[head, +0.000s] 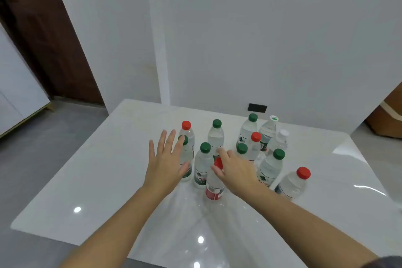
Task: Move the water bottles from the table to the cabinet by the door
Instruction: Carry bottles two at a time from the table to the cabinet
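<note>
Several clear water bottles with green, red and white caps stand upright in a cluster on the glossy white table (108,180). My left hand (166,159) is open with fingers spread, just in front of a green-capped bottle (187,159) at the cluster's left. My right hand (235,169) reaches over a red-capped, red-labelled bottle (214,187) at the front, fingers apart around its cap, not closed on it. A second green-capped bottle (202,165) stands between the two hands. A red-capped bottle (293,183) stands alone at the right.
A white wall runs behind the table with a black socket (257,107). A dark wooden door (43,39) is at the far left, with a white cabinet (19,93) beside it. Grey floor lies left of the table. A brown object (389,115) sits at the right.
</note>
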Action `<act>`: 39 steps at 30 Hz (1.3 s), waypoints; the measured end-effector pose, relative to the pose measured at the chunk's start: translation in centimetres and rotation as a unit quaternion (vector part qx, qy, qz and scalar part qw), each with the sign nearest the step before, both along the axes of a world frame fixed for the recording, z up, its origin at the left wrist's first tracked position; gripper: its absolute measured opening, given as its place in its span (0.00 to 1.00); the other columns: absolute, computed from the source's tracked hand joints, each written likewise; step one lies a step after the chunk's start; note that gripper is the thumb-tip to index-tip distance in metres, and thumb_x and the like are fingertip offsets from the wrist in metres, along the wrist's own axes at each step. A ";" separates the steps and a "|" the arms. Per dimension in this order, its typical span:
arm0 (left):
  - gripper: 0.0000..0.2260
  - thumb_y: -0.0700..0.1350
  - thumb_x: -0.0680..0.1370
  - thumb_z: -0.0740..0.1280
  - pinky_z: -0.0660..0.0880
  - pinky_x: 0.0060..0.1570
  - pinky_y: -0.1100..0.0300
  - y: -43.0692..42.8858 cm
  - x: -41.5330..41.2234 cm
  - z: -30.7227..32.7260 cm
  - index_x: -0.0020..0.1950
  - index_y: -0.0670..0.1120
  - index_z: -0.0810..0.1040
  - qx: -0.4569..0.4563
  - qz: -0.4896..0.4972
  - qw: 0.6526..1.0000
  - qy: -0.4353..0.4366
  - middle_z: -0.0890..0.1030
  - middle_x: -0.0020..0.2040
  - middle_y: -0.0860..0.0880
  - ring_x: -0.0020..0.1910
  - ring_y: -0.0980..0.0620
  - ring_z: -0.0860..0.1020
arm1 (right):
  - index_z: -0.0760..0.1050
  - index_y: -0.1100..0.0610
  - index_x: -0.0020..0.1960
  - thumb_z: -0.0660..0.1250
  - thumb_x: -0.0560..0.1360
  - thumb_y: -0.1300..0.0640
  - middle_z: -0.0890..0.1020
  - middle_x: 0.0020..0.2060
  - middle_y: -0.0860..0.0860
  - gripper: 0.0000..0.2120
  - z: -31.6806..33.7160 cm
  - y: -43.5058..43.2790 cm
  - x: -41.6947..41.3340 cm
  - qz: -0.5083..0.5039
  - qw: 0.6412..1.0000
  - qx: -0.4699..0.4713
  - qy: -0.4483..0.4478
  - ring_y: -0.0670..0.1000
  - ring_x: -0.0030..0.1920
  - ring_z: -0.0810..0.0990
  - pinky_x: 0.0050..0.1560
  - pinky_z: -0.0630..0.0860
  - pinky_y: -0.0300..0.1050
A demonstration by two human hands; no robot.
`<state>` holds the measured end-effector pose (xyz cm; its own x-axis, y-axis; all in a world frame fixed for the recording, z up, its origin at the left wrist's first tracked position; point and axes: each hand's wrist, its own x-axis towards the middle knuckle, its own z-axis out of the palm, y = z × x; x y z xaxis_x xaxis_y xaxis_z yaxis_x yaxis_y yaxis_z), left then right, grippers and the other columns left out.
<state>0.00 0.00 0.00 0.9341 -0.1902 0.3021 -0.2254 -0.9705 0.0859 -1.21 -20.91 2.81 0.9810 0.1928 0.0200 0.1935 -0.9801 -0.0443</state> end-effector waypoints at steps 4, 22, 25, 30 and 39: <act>0.28 0.54 0.76 0.67 0.64 0.67 0.40 -1.1 0.6 0.3 0.73 0.45 0.67 -0.003 -0.019 0.999 -0.026 0.71 0.69 0.41 0.69 0.40 0.68 | 0.65 0.56 0.60 0.54 0.82 0.45 0.79 0.46 0.53 0.16 -0.7 -0.1 0.1 -0.016 0.999 0.016 0.029 0.55 0.42 0.79 0.35 0.71 0.46; 0.10 0.52 0.79 0.62 0.74 0.36 0.54 -5.3 2.9 2.3 0.52 0.47 0.66 -0.075 -0.026 0.974 0.211 0.76 0.44 0.46 0.39 0.46 0.76 | 0.66 0.55 0.53 0.58 0.80 0.46 0.76 0.41 0.50 0.12 -2.2 -1.5 0.7 -0.059 0.990 0.114 0.059 0.53 0.40 0.77 0.38 0.73 0.47; 0.09 0.53 0.79 0.62 0.71 0.34 0.57 -3.4 1.0 2.4 0.50 0.50 0.65 -0.102 -0.031 0.972 0.209 0.76 0.41 0.48 0.38 0.48 0.76 | 0.67 0.56 0.54 0.58 0.80 0.45 0.78 0.43 0.52 0.13 -2.4 -1.5 0.7 -0.056 0.989 0.126 0.060 0.54 0.42 0.79 0.39 0.74 0.47; 0.09 0.53 0.80 0.61 0.68 0.32 0.58 -0.8 -1.6 1.8 0.52 0.49 0.66 -0.099 -0.032 0.971 0.217 0.76 0.40 0.49 0.37 0.49 0.75 | 0.68 0.55 0.53 0.59 0.80 0.44 0.78 0.44 0.51 0.14 -3.1 -1.1 0.6 -0.066 0.985 0.153 0.044 0.53 0.43 0.79 0.43 0.79 0.51; 0.17 0.60 0.73 0.68 0.69 0.37 0.63 1.2 -3.3 -2.0 0.58 0.58 0.71 -0.252 0.054 0.945 0.203 0.73 0.47 0.56 0.41 0.59 0.73 | 0.65 0.50 0.70 0.70 0.69 0.35 0.73 0.64 0.46 0.36 -6.8 -1.8 -2.2 -0.199 0.925 0.318 0.067 0.48 0.61 0.75 0.56 0.77 0.49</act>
<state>-3.30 1.23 -2.01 0.9982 -0.0149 -0.0581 0.0231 -0.7988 0.6011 -3.40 -22.69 -3.96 0.9735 -0.1940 -0.1211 -0.2262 -0.7403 -0.6330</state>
